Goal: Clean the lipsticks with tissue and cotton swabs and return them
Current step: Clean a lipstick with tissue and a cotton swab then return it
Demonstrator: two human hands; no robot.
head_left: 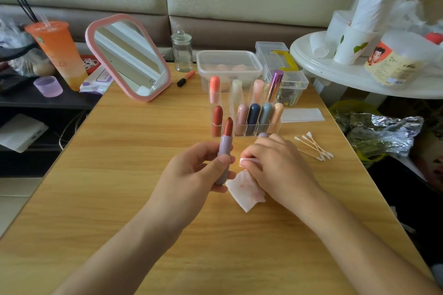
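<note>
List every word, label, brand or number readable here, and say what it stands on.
No text can be read.
Orange plastic cup: logo and band of print, blurred.
White wipes pack: purple label, blurred.
Pink-framed mirror: round corner mark, too small.
White tub with cartoon label: print too small.

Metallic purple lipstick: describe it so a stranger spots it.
On the wooden table stands a clear organizer. The metallic purple lipstick leans at its back row's right end. It alone is shiny and flat-topped; its neighbours are matte, round-topped.
</note>
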